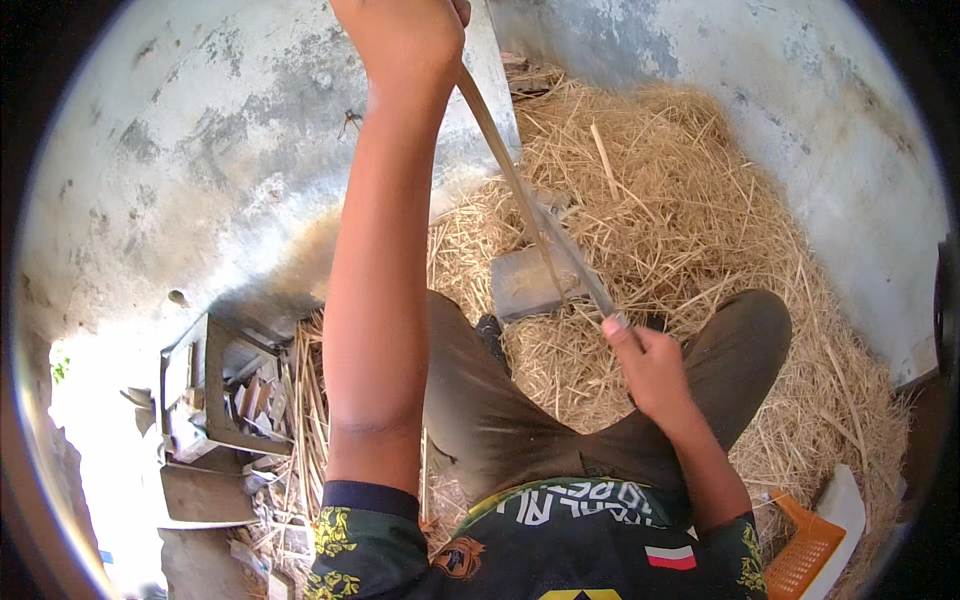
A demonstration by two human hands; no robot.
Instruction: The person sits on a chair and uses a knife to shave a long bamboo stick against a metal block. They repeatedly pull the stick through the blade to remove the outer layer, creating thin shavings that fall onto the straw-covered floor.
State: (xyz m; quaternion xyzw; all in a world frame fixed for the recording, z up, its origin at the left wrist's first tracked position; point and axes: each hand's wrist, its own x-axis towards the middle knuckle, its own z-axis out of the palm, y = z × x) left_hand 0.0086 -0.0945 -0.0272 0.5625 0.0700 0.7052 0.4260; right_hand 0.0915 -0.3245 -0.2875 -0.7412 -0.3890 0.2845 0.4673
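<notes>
At the left we see an open wooden frame (245,441), boxy in shape, with loose wood scraps (258,398) piled inside it. At the lower right we find an orange plastic basket (800,560), perforated and tilted, beside a white panel (842,515); we cannot make out what the basket holds.

The pale brown strip (500,145) is in front of the person, above the straw (660,170). Its long axis slants from the left hand (408,38) at the upper edge down and rightward to a lower end near the grey block (525,282), between the legs. The knife (588,275) points up and leftward from the right hand (655,375), its blade running close alongside the strip's lower part.

We see the right hand's fingers wrapped around the knife's handle, thumb laid along it. The left hand's fingers are mostly cut off or hidden, so we cannot tell how they grip.

For writing, we notice only bold white lettering across the dark shirt (560,560), partly lost in folds, near a red-and-white patch (670,556).
</notes>
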